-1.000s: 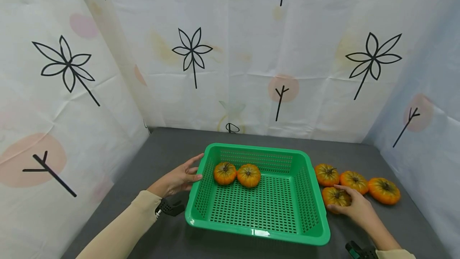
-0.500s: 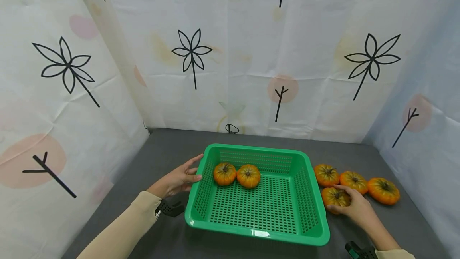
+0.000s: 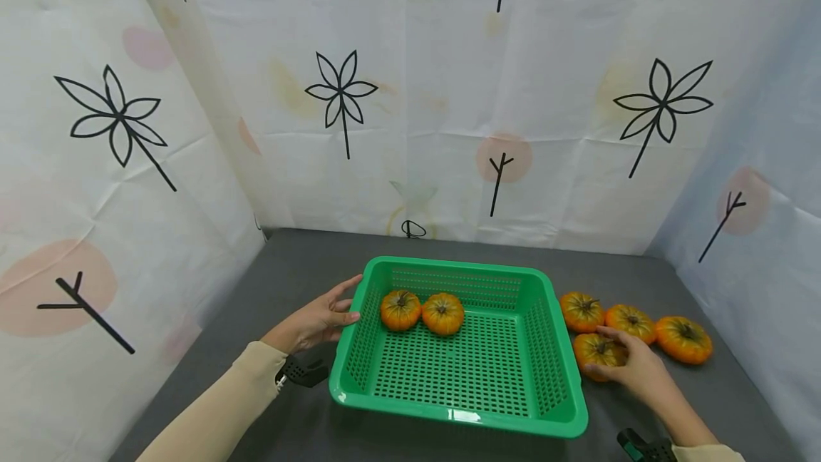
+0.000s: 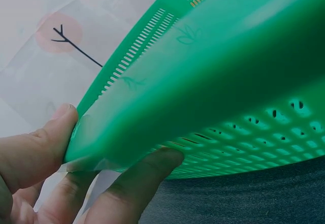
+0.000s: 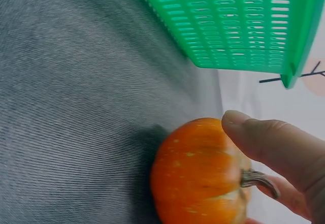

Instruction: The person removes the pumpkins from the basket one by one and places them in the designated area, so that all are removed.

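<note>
A green plastic basket [image 3: 449, 416] with slotted walls sits on the dark table, holding two small orange pumpkins, a left one [image 3: 400, 310] and a right one [image 3: 442, 314], side by side at its back left. My left hand [image 3: 314, 321] grips the basket's left rim; the left wrist view puts the thumb on the rim and the fingers [image 4: 137, 183] beneath it. Right of the basket, my right hand [image 3: 638, 369] holds a pumpkin [image 3: 591, 356] between thumb and fingers. That pumpkin [image 5: 198, 178] shows its curved stem in the right wrist view; its far side is hidden.
More pumpkins line the basket's right side: one by its wall [image 3: 581, 311], a middle one [image 3: 631, 322] and an outer one [image 3: 684, 340]. The dark tabletop [image 3: 308, 252] meets patterned cloth walls [image 3: 436, 113] at the back and both sides.
</note>
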